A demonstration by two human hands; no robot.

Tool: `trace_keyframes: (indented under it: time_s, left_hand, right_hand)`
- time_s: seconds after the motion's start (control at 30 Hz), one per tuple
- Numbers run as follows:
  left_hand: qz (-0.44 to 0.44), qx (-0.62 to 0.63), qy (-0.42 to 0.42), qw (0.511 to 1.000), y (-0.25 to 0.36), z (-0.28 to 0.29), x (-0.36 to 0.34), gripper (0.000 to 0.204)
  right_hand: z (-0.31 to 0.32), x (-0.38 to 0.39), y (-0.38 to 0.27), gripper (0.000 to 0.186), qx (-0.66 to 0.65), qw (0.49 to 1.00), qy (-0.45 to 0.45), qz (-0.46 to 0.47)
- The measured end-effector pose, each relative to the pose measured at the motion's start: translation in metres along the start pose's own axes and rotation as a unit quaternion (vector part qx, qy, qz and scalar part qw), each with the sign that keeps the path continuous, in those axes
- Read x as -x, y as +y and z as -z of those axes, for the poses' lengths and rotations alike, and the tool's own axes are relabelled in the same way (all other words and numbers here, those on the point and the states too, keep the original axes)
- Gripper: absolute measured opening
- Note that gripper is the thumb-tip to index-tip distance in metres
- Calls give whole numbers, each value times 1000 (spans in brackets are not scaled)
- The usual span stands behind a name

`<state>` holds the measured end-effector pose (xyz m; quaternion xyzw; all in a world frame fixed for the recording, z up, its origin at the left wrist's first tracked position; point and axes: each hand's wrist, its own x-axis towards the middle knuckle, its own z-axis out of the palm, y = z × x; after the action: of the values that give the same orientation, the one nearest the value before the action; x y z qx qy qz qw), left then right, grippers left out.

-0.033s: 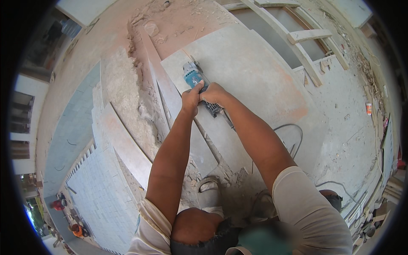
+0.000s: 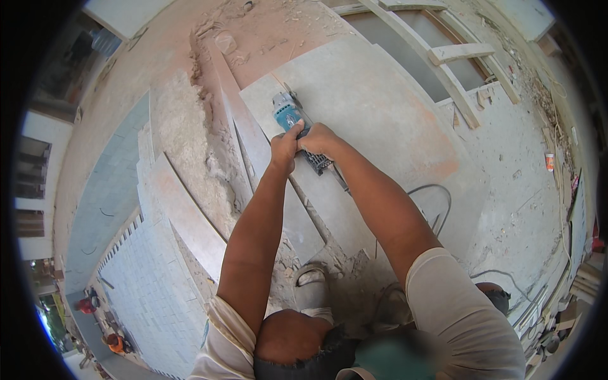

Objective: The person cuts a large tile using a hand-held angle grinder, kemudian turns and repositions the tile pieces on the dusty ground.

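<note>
Both of my hands grip a blue angle grinder (image 2: 288, 115) with a grey metal head. My left hand (image 2: 283, 151) is wrapped round its body on the left side, and my right hand (image 2: 320, 140) closes on it from the right. Under the grinder lies a large pale slab (image 2: 373, 114), with the disc end close to its left edge. Whether the disc touches the slab cannot be made out. The grinder's black vented rear end shows below my right hand. A dark cord (image 2: 449, 196) loops over the slab beside my right forearm.
Long slab strips (image 2: 294, 218) lie left of the big slab, beside a rough broken concrete edge (image 2: 215, 158). A wooden frame (image 2: 459, 54) rests at the far right. Further left is a sunken blue-tiled floor (image 2: 152, 278) with two people (image 2: 114, 344) low beside it. My sandalled foot (image 2: 311, 288) stands near the strips.
</note>
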<state>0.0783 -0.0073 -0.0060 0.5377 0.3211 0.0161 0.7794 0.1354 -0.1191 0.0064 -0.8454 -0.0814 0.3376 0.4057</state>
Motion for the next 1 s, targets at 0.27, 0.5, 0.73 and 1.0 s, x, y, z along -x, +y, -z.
trace_keyframes:
  time_s: [0.27, 0.5, 0.73, 1.0]
  left_hand:
    - [-4, 6, -4, 1000, -5, 1, 0, 51]
    - [-2, -1, 5, 1000, -5, 2, 6, 51]
    - [-11, 2, -1, 1000, -8, -2, 11, 52]
    - [-6, 4, -3, 1000, -11, 1, 10, 52]
  right_hand:
    - [1, 5, 0, 45, 0, 1000, -3, -3]
    - [1, 14, -1, 48, 6, 1000, -2, 1]
    - [-1, 13, 6, 49, 0, 1000, 6, 2]
    - [-1, 17, 6, 49, -6, 1000, 1, 4]
